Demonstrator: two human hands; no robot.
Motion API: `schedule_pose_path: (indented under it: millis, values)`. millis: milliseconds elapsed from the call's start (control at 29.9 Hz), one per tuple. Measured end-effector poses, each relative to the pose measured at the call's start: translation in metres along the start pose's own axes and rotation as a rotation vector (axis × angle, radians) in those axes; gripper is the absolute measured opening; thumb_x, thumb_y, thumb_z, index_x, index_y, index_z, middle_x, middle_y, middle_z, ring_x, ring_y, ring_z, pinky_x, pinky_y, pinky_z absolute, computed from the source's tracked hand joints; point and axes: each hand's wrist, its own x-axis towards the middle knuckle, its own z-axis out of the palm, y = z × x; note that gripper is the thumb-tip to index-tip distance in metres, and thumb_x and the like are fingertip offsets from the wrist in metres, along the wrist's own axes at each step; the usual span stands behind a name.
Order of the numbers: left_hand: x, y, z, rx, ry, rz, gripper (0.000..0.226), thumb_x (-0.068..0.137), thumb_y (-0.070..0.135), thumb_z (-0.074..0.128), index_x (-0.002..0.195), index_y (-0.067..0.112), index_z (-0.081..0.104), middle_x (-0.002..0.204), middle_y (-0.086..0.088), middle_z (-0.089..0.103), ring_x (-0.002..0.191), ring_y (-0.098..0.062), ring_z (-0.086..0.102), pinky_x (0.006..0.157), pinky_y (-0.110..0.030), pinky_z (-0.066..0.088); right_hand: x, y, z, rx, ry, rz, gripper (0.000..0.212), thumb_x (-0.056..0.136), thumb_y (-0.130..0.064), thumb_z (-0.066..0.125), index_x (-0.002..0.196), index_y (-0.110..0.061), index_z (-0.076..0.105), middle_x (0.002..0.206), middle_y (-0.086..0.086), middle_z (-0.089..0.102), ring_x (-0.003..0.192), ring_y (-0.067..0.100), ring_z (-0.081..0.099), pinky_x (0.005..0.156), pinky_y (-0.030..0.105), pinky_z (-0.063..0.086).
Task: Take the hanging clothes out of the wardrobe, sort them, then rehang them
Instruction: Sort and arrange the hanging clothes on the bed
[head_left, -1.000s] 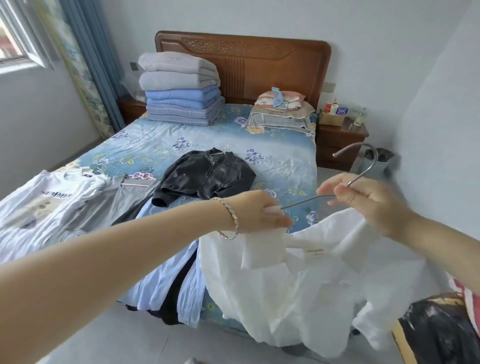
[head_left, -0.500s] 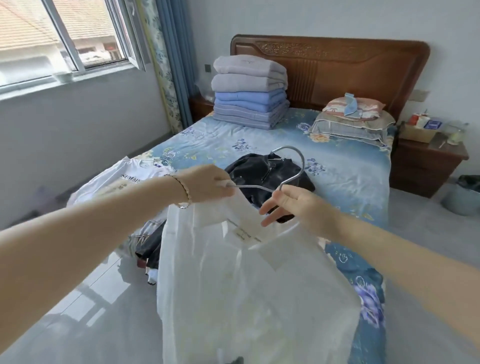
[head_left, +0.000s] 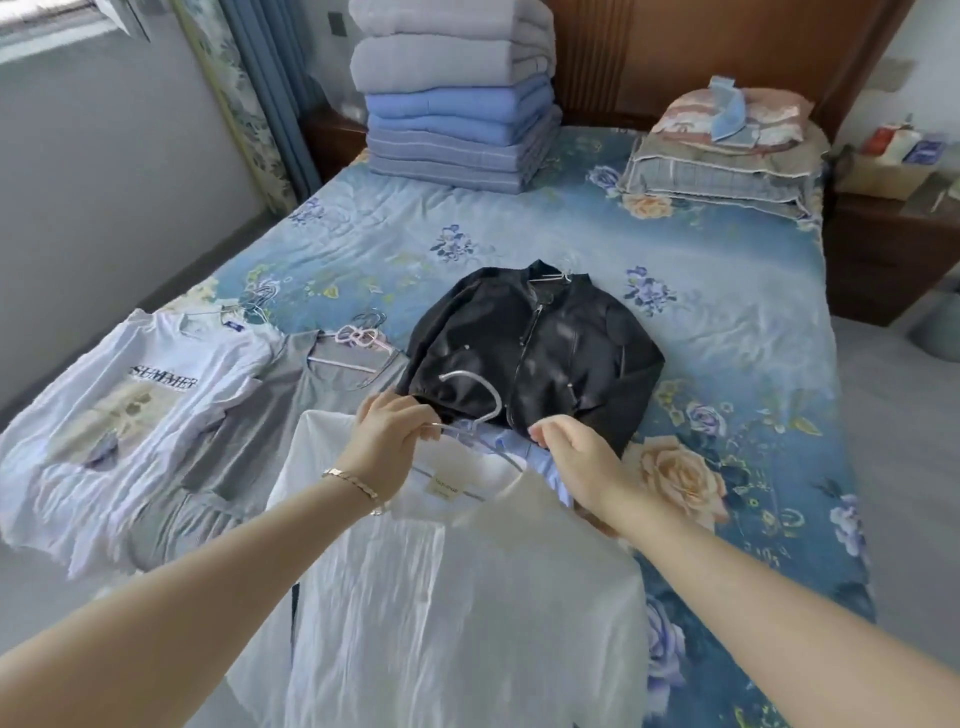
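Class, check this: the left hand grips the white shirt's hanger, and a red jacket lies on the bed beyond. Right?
No. The head view shows the left hand gripping the white shirt's hanger, with a black jacket, not red, on the bed beyond.

Head camera looks down over the bed (head_left: 519, 244) closely.

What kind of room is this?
Most likely a bedroom: a bed with a flowery blue cover and a wooden headboard, pillows stacked at its head, folded quilts piled beside them, and a nightstand next to it.
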Motion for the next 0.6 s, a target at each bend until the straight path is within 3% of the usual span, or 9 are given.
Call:
schedule_pose_path:
  millis: [67,201,301,335,402,435,502,602]
  values:
    - [0.038,-0.040,0.028,-0.056,-0.027,-0.093,0.024,0.073,0.000,0.041,0.057,0.012,0.054,0.065,0.013,0.048,0.076,-0.019,0.042,0.083,-0.025,0.023,0.062,0.038,0.015,-0.104,0.017,0.149,0.028,0.097,-0.013,0.037,0.108,-0.009,0.062,0.113,0.005,0.062,0.101,0.018,0.056,0.078,0.022,0.038]
    - [0.097,-0.110,0.091,-0.068,-0.186,-0.047,0.019,0.058,-0.004,0.038,0.046,0.011,0.040,0.058,0.007,0.043,0.067,-0.024,0.044,0.077,-0.024,0.023,0.163,0.109,0.057,-0.274,-0.130,0.343,0.031,0.093,-0.007,0.037,0.111,-0.002,0.062,0.119,0.011,0.061,0.106,0.029,0.058,0.087,0.032,0.046]
    - [0.124,-0.160,0.150,-0.090,-0.255,-0.049,0.025,0.059,-0.005,0.040,0.049,0.018,0.037,0.062,0.002,0.051,0.073,-0.024,0.048,0.078,-0.027,0.026,0.219,0.152,0.095,-0.356,-0.289,0.366,0.026,0.090,-0.008,0.041,0.085,-0.020,0.064,0.101,0.001,0.057,0.106,0.024,0.056,0.086,0.032,0.044]
    - [0.128,-0.173,0.165,-0.099,-0.270,-0.020,0.028,0.059,-0.003,0.040,0.051,0.023,0.035,0.062,0.002,0.054,0.074,-0.020,0.047,0.078,-0.026,0.029,0.231,0.164,0.105,-0.385,-0.309,0.366,0.026,0.091,-0.009,0.042,0.089,-0.023,0.064,0.104,0.000,0.057,0.111,0.024,0.055,0.088,0.031,0.042]
    - [0.131,-0.196,0.193,-0.093,-0.300,0.062,0.021,0.057,0.000,0.043,0.053,0.020,0.041,0.060,0.004,0.057,0.071,-0.011,0.039,0.075,-0.026,0.032,0.243,0.183,0.117,-0.501,-0.261,0.378,0.031,0.094,-0.014,0.041,0.121,-0.015,0.056,0.131,0.002,0.051,0.125,0.023,0.046,0.099,0.030,0.038]
    - [0.132,-0.204,0.203,-0.077,-0.322,0.087,0.021,0.055,-0.001,0.047,0.050,0.019,0.045,0.059,0.005,0.057,0.070,-0.009,0.037,0.072,-0.028,0.033,0.244,0.190,0.120,-0.603,-0.227,0.366,0.033,0.096,-0.017,0.041,0.127,-0.012,0.051,0.135,0.003,0.047,0.126,0.022,0.044,0.099,0.030,0.036]
    - [0.135,-0.214,0.219,-0.054,-0.381,0.084,0.019,0.050,-0.005,0.051,0.046,0.014,0.049,0.057,0.007,0.056,0.068,-0.009,0.037,0.068,-0.026,0.033,0.241,0.203,0.125,-0.749,-0.172,0.374,0.029,0.096,-0.021,0.043,0.123,-0.011,0.047,0.130,0.003,0.047,0.124,0.021,0.043,0.096,0.030,0.036]
    - [0.149,-0.218,0.238,-0.028,-0.462,0.105,0.021,0.054,-0.005,0.044,0.046,0.014,0.045,0.056,0.003,0.057,0.062,-0.016,0.050,0.060,-0.026,0.036,0.246,0.207,0.119,-0.580,-0.026,0.484,0.033,0.095,-0.019,0.045,0.127,-0.011,0.043,0.130,0.006,0.048,0.124,0.024,0.043,0.096,0.035,0.039]
